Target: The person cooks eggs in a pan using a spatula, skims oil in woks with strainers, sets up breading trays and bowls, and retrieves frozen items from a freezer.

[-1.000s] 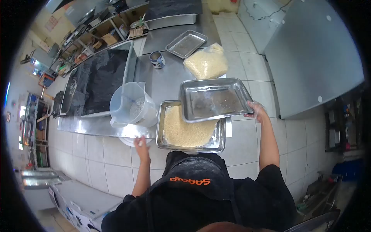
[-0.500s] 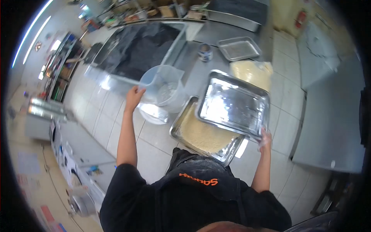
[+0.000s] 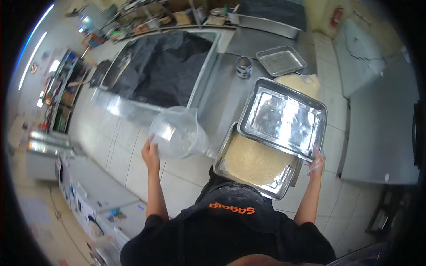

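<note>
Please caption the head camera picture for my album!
Left hand on a jug, right hand on a shiny tray, yellow crumbs nearby.

The upper tray point(image 3: 284, 116) hides parts of the lower tray point(image 3: 288, 178) — and the pale bag point(image 3: 301, 84).

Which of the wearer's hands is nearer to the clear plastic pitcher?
Left. The left hand is at the rim of the pitcher; the right hand is well away, gripping the upper metal tray.
</note>
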`<state>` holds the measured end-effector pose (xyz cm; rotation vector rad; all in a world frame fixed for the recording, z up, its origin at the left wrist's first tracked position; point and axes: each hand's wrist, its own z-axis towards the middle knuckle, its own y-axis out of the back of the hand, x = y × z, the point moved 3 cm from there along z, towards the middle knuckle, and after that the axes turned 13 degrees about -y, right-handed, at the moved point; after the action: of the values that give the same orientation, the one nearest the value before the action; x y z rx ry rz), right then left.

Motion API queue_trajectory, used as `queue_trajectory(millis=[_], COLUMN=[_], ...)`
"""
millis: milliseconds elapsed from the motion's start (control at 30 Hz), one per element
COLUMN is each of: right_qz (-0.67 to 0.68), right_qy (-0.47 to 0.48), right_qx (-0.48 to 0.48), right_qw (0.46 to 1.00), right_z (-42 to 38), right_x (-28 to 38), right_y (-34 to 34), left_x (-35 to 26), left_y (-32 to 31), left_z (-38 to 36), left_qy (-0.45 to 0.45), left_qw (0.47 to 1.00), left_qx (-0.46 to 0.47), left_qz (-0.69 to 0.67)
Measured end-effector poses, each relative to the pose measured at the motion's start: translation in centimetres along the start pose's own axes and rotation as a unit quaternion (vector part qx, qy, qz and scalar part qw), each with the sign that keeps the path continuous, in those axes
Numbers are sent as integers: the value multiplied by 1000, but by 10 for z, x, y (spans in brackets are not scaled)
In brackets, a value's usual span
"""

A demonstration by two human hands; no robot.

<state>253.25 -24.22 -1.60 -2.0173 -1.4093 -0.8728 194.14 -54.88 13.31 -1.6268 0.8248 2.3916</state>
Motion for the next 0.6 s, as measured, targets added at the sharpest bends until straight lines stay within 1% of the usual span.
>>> queue_trajectory(millis=[67, 100, 167, 233, 267, 333, 367, 400, 433, 500, 533, 567, 600], right_qz=[-3, 3, 51, 63, 67, 70, 43, 17, 18, -34, -57, -60, -54], right_qy=[39, 49, 67, 57, 64, 72, 67, 61, 63, 49, 34, 33, 8], right_qx=[-57, -71, 20, 80, 74, 59, 62, 66, 62, 62, 22, 19, 26], right_qw=[998, 996, 996, 993, 993, 993, 995, 996, 996, 996, 998, 997, 998], right_z=[-16, -18, -14, -19, -15, 3, 16, 23, 23, 21, 19, 14, 4], right_x=[14, 23, 43, 71, 82, 96, 103, 106, 108, 108, 103, 99, 93], right_y=[-12, -19, -40, -75, -89, -102, -105, -104, -99, -82, -68, -52, -34], left_x=[9, 9, 5, 3, 0, -11, -16, -17, -21, -30, -29, -31, -35], left_y=[2, 2, 0, 1, -1, -9, -15, -21, -28, -40, -49, -57, -64], left_z=[2, 3, 1, 0, -2, -7, -8, -11, -14, -19, -22, -25, -27], left_qy=[3, 0, 23, 41, 56, 62, 60, 61, 61, 61, 58, 62, 59], left_qw=[999, 998, 995, 991, 989, 985, 984, 983, 983, 985, 983, 983, 984], left_qx=[11, 23, 31, 62, 88, 107, 115, 119, 124, 110, 102, 103, 88], left_qz=[-46, -60, -95, -107, -108, -119, -124, -121, -124, -115, -140, -141, -144])
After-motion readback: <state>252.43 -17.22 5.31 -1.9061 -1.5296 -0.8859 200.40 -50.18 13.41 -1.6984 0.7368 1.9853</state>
